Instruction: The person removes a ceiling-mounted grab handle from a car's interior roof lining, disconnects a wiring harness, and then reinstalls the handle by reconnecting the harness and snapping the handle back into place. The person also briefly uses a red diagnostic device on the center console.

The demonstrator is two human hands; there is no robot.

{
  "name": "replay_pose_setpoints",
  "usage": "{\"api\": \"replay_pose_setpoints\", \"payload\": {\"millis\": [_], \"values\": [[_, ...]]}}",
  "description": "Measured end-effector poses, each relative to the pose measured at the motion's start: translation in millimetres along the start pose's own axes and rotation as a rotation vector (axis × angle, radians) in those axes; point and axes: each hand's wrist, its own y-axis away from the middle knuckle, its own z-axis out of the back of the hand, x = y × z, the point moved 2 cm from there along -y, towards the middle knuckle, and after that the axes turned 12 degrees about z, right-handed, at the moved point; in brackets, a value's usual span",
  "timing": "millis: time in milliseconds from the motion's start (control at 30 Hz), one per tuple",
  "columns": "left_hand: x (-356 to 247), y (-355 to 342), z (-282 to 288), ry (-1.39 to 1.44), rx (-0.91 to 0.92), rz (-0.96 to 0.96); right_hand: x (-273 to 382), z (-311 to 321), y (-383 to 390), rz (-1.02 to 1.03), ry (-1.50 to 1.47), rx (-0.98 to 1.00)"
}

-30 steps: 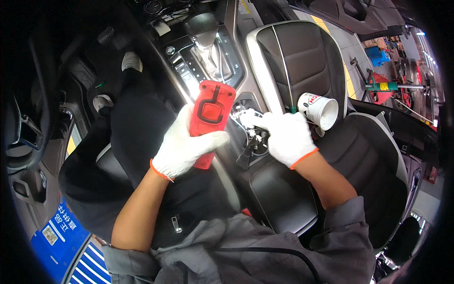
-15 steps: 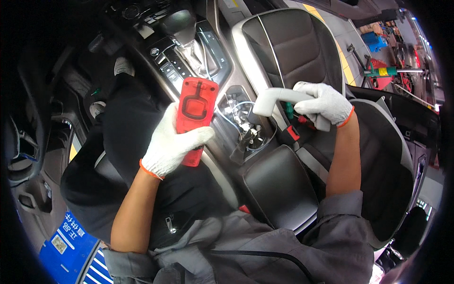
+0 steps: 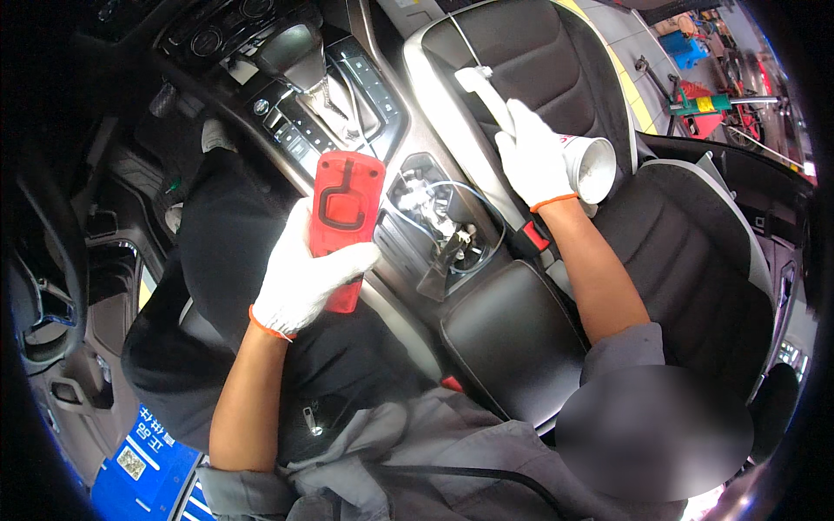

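Inside a car's front cabin, a person in white work gloves holds a thing in either hand above the centre console. At left of centre in the frame, the left hand (image 3: 295,276) is closed around a flat red case (image 3: 343,208), thumb laid across its lower part. The case's long axis runs almost straight up the frame, and a dark hook-shaped loop (image 3: 322,208) lies along its upper face.

Right of centre and higher, the right hand (image 3: 534,167) grips a white angled piece (image 3: 495,100). Its shaft slants from the fingers toward the upper left, ending in a short bent head over the edge of the passenger seat (image 3: 521,65). A white cylinder (image 3: 595,167) shows just beyond the hand's right side; whether it is joined to the angled piece cannot be told.

Between the two hands, near the middle of the frame, a brightly lit console recess holds white parts (image 3: 424,204) and a pale blue cable (image 3: 486,206). It lies to the right of the red case and to the lower left of the right hand, with the case's right edge nearest. Below sits a black armrest (image 3: 508,343); the gear lever (image 3: 293,52) stands at upper left of centre.
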Motion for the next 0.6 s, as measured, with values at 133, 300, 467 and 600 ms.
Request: {"api": "replay_pose_setpoints", "payload": {"millis": [133,300,467,600], "values": [[-3.5,3.2,1.0,0.085,0.162,0.101,21.0,13.8,0.7,0.094,-0.077,0.158],[-4.0,4.2,0.4,-0.023,0.308,0.248,37.6,19.3,-4.4,0.493,0.208,0.224],[-4.2,1.7,-0.8,0.056,0.237,0.174,46.0,-6.1,15.8,0.531,-0.104,0.679],[-5.9,3.6,1.3,-0.039,0.239,0.166,50.5,-14.5,21.5,0.421,-0.066,0.761]]}}
